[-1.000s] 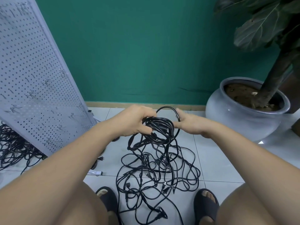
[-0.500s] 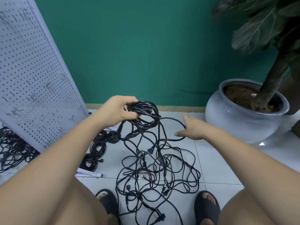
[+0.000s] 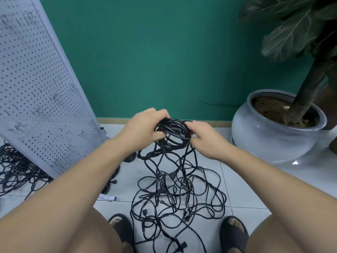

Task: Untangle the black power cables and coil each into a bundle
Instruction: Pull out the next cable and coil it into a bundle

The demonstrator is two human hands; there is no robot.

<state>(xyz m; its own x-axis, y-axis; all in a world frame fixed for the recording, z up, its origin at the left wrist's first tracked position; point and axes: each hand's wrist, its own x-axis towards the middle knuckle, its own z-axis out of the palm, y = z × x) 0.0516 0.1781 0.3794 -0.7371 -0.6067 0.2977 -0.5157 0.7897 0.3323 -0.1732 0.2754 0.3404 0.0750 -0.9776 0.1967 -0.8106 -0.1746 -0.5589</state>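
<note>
step: winding a coil, centre frame, above the tangle lying lower centre.
left hand: curling fingers round the coil.
right hand: pinching its right edge.
next: likely drawing slack up, adding a loop.

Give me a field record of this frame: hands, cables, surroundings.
left hand: grips the upper left of the cable coil
right hand: holds the coil's right side, fingers curled on it
cable coil: black, several loops, held up off the floor
hanging strands: run from the coil down into the tangle
tangle: loose black power cables with plugs, on the tiled floor
coiled bundle: on the floor, partly hidden by the left forearm
pegboard: leaning, left
cable heap: beside the pegboard's foot
planter: right
</note>
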